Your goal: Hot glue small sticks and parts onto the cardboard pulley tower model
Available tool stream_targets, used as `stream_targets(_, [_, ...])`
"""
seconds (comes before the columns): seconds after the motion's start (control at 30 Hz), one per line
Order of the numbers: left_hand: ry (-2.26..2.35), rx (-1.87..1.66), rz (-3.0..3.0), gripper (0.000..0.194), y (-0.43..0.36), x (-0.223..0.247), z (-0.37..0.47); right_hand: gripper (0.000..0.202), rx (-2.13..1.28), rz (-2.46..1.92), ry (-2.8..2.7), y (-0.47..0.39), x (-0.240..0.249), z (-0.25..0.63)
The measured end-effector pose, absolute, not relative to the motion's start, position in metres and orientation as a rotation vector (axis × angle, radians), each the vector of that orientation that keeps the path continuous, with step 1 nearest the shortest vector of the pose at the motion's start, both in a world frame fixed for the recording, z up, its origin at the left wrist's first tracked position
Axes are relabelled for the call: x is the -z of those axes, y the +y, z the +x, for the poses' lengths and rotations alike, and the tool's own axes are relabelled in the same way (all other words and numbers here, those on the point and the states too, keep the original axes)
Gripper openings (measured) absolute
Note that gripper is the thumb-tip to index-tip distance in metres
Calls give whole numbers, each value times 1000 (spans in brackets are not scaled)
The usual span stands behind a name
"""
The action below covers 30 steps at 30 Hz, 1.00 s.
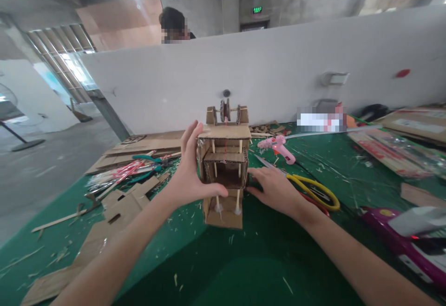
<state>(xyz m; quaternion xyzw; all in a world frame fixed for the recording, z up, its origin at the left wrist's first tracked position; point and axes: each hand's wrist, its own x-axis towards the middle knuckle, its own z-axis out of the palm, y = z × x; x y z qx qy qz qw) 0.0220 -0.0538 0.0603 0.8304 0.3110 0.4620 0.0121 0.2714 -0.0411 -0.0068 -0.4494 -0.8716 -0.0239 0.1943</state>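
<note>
You're steadying the small brown cardboard tower w/ wooden stick posts, mid-table on the green mat. Left hand is cupping its left wall, right hand is pressing flat near its right base, gripping nothing. Probably checking alignment; next needs gentle pressure.

Green exit sign above far doorway glows, characters illegible; no other readable text.

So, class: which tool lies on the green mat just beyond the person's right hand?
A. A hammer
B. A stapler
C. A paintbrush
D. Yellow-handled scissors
D: the yellow-handled scissors lie on the green mat just past the right hand.
</note>
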Motion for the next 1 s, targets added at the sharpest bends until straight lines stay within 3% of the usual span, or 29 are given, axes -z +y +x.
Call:
stream_targets(0.2, [860, -1356, 3005, 138, -61, -73, 20, 25, 148, -1322, -2440, -44, 4, 273])
stream_targets(0.33, [815, -1281, 3173, 131, -64, -75, 22, 20, 155, -1357, -2411, -41, 8, 276])
stream_targets(0.53, [677, -1253, 3352, 126, -63, -78, 21, 30, 180, -1400, -2419, -39, 9, 277])
stream_targets(1.0, [842, -1340, 3292, 112, -65, -77, 20, 29, 189, -1409, -2441, -45, 2, 274])
